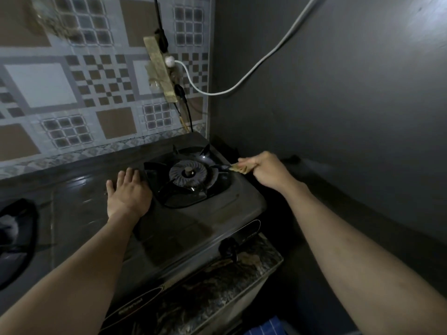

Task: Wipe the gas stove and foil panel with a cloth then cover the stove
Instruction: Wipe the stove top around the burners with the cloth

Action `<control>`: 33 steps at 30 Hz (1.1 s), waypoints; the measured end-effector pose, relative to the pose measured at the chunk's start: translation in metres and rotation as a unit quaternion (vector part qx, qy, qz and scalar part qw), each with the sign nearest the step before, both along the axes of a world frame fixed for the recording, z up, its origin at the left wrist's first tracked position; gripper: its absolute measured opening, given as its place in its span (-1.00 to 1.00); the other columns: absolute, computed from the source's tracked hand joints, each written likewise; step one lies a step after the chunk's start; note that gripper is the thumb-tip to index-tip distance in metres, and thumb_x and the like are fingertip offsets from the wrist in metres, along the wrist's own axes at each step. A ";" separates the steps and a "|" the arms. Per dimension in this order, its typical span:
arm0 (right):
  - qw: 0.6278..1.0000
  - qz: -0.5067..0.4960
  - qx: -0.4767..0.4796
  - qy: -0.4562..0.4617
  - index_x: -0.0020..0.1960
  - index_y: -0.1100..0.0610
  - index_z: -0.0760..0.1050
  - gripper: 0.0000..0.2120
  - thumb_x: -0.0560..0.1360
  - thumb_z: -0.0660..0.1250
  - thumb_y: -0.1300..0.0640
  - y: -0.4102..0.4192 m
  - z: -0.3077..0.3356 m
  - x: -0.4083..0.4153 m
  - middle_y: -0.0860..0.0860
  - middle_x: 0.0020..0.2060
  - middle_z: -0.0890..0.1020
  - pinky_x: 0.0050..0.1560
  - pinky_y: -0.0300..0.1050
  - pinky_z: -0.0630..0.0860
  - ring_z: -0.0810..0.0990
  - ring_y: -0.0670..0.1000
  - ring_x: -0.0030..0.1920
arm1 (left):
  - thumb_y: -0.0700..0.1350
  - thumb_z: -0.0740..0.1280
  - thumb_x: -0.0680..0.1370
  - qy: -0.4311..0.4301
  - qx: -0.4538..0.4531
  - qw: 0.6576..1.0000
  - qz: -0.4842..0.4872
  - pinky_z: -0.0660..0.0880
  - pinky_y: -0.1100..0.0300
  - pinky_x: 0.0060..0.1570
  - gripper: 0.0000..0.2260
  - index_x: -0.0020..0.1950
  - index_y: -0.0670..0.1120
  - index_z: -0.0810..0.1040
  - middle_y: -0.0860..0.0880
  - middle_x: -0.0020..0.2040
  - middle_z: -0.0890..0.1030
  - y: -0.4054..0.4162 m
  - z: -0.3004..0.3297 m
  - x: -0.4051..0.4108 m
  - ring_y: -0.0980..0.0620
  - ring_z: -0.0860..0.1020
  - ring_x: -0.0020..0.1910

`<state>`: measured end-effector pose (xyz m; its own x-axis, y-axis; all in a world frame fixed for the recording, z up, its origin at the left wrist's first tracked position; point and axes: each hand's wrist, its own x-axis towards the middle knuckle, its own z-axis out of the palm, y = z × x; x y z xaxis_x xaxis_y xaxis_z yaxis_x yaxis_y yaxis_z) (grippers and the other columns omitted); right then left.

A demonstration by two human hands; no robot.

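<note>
A dark two-burner gas stove [183,226] fills the middle of the head view. My left hand [128,192] lies flat and open on the stove top, just left of the right burner [189,174] with its black pan support. My right hand [263,170] is closed on a small tan cloth [238,168] pressed against the right-hand arm of the pan support. The patterned foil panel [72,93] covers the wall behind the stove. Only part of the left burner [14,240] shows at the frame's left edge.
A power strip [162,71] with plugs hangs on the foil panel, and a white cable [242,85] runs up to the right. A dark grey wall [338,93] stands close on the right. The stove sits on a marbled counter [229,274], its knob [228,246] at the front.
</note>
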<state>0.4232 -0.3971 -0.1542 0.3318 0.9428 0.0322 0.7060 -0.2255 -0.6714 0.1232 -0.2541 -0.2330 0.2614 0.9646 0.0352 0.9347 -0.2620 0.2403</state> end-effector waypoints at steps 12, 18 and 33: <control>0.985 0.083 -0.135 0.066 -0.04 0.23 0.69 -0.71 0.44 0.25 0.46 -0.061 -0.011 -0.017 0.10 -0.02 0.70 0.23 -0.31 0.47 0.62 -0.11 0.09 | 0.00 -0.10 0.68 -0.009 -0.015 1.000 -0.003 -0.19 -0.09 0.52 -0.51 0.60 -0.11 0.03 -0.03 0.61 -0.04 -0.006 0.007 -0.001 -0.02 -0.12 0.58; 0.996 0.030 -0.061 0.064 -0.20 0.14 0.70 -0.58 0.30 0.13 0.48 0.027 0.053 0.009 -0.06 -0.28 0.73 -0.14 -0.04 0.61 0.70 -0.01 -0.15 | 0.00 -0.09 0.67 -0.014 -0.009 1.000 -0.002 -0.17 -0.09 0.53 -0.51 0.60 -0.10 0.02 -0.03 0.61 -0.04 -0.008 0.006 0.000 -0.02 -0.13 0.58; 0.963 0.170 -0.133 -0.162 0.30 0.06 0.53 -0.56 0.53 0.17 0.39 0.281 -0.022 0.003 0.04 0.38 0.46 0.44 -0.14 0.23 0.38 0.08 0.40 | 0.02 -0.10 0.67 -0.006 0.030 0.999 0.035 -0.19 -0.01 0.54 -0.50 0.60 -0.04 -0.05 0.05 0.60 -0.11 0.003 -0.004 0.005 0.09 -0.19 0.56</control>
